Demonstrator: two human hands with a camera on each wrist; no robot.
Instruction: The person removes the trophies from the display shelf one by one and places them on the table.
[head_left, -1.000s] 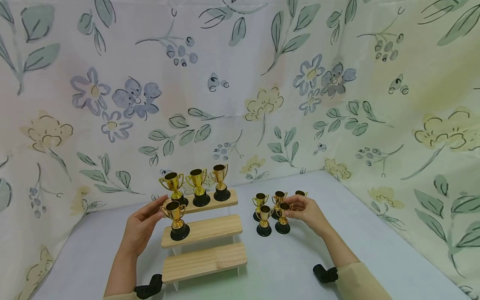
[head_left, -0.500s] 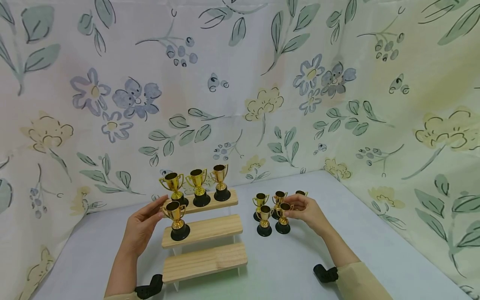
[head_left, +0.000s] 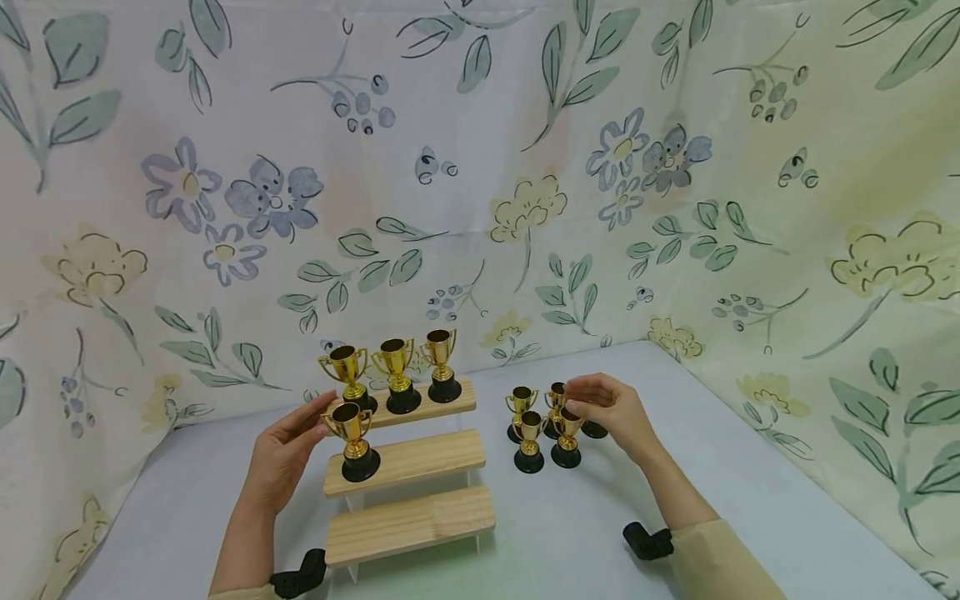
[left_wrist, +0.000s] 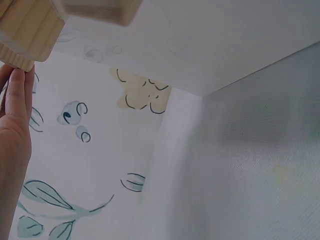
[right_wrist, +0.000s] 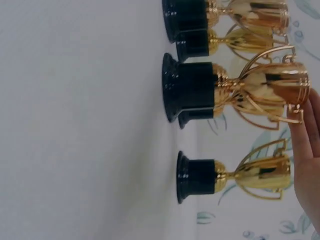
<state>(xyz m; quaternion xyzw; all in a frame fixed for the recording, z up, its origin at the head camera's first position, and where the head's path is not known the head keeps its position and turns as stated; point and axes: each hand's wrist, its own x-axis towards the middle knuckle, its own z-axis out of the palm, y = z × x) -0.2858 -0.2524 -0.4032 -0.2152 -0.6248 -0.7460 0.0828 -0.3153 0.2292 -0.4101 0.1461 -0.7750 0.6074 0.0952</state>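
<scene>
Small gold trophies on black bases stand in two groups in the head view. Beside the three-tier wooden stand (head_left: 408, 525), my left hand (head_left: 281, 458) has its fingertips at the upper board's left end and its thumb near a trophy (head_left: 352, 442) on the middle board. The left wrist view shows those straight fingers (left_wrist: 19, 95) touching a wooden board's end (left_wrist: 30, 30). At the right, my right hand (head_left: 615, 414) reaches over the front-right trophy (head_left: 567, 446), thumb and fingers apart. In the right wrist view, fingers are beside that trophy's cup (right_wrist: 280, 82); contact is unclear.
Three trophies (head_left: 397, 375) line the top board. Other trophies (head_left: 528, 442) stand close together on the white tabletop (head_left: 555, 533), right of the stand. Floral cloth (head_left: 480, 208) rises behind the table. Each wrist wears a black device (head_left: 298, 575).
My right hand has shifted slightly up and left over the trophies, and its fingers have spread apart from its thumb. The left hand and the stand look unchanged.
</scene>
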